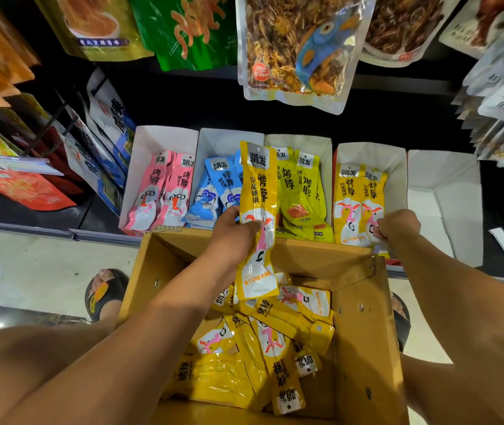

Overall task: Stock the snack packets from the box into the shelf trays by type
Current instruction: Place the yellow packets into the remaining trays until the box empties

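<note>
An open cardboard box (364, 348) below me holds several yellow snack packets (244, 357). My left hand (232, 237) grips one yellow packet (258, 191) upright, above the box's far edge and in front of the blue and green trays. My right hand (396, 225) pinches the lower end of the yellow packets (359, 197) standing in the yellow tray (398, 161). Along the shelf stand a pink-packet tray (164, 136), a blue-packet tray (229, 139) and a green-packet tray (321, 145).
To the right of the yellow tray is a white tray (447, 191) with nothing visible in it. Large snack bags (300, 47) hang above the trays. More bags (100, 142) lean at the left. My sandalled foot (105, 292) stands on the tiled floor beside the box.
</note>
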{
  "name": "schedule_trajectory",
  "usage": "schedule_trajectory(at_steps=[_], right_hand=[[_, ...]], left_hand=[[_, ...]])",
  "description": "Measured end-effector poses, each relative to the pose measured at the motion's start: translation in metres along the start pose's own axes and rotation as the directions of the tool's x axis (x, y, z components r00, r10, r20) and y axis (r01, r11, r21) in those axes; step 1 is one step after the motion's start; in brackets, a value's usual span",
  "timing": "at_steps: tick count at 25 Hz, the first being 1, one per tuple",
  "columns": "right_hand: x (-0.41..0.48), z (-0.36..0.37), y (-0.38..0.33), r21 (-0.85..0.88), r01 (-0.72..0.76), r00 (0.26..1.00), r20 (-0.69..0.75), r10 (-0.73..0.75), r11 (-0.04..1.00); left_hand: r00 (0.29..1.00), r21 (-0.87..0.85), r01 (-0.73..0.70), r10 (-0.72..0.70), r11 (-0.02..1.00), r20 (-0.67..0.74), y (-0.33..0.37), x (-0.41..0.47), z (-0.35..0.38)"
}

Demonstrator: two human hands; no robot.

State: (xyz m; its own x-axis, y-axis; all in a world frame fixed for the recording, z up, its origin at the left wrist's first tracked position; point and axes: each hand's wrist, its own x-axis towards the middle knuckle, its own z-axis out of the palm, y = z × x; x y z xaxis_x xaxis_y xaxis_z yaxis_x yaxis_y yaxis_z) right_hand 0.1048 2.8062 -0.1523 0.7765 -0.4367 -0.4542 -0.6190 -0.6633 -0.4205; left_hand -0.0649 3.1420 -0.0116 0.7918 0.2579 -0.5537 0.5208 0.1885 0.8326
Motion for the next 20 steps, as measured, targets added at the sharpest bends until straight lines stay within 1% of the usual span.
schedule_trajectory(at_steps=[1,2,3,5,7,9,10,12,13,15,20], right_hand=[[0.003,-0.001,0.002,-0.067,-0.021,0.998,-0.059,0.017,0.998],[0.001,-0.004,0.002,-0.102,-0.019,0.997,-0.078,0.011,0.995],[-0.001,-0.005,0.003,-0.088,-0.004,0.997,-0.077,-0.003,0.996],[-0.002,-0.006,0.003,-0.125,0.067,0.994,-0.072,-0.076,0.990],[-0.008,-0.003,0.000,-0.124,0.192,0.978,-0.061,-0.200,0.974],[-0.017,0.001,-0.006,-0.095,0.322,0.940,-0.088,-0.330,0.942],[-0.018,0.005,-0.007,-0.107,0.397,0.909,-0.088,-0.407,0.911],[-0.021,0.015,-0.009,-0.184,0.552,0.827,0.002,-0.562,0.813],[-0.023,0.019,-0.012,-0.206,0.591,0.801,0.038,-0.598,0.780],[-0.026,0.023,-0.017,-0.219,0.603,0.793,0.065,-0.605,0.767],[-0.021,0.014,-0.019,-0.307,0.561,0.827,0.171,-0.535,0.769]], left_hand=[[1.000,0.003,0.000,0.000,1.000,-0.001,0.000,-0.001,0.000],[1.000,0.004,-0.001,0.001,1.000,-0.001,0.000,0.000,-0.001],[1.000,0.007,0.002,-0.002,1.000,-0.002,0.000,-0.001,-0.001],[1.000,0.011,0.005,-0.005,1.000,-0.001,0.001,-0.001,-0.001],[1.000,0.012,0.000,0.000,1.000,-0.008,0.001,-0.001,0.000],[1.000,0.009,-0.002,0.003,1.000,-0.011,0.000,0.000,0.000],[1.000,0.004,-0.005,0.005,1.000,-0.008,-0.001,0.001,0.001],[1.000,-0.003,0.003,-0.003,1.000,-0.002,-0.001,0.001,0.001],[1.000,-0.002,0.006,-0.006,1.000,-0.006,-0.001,0.000,0.000],[1.000,-0.008,0.008,-0.008,1.000,-0.009,-0.001,0.000,-0.001],[1.000,0.015,-0.004,0.004,1.000,-0.003,0.000,0.002,-0.003]])
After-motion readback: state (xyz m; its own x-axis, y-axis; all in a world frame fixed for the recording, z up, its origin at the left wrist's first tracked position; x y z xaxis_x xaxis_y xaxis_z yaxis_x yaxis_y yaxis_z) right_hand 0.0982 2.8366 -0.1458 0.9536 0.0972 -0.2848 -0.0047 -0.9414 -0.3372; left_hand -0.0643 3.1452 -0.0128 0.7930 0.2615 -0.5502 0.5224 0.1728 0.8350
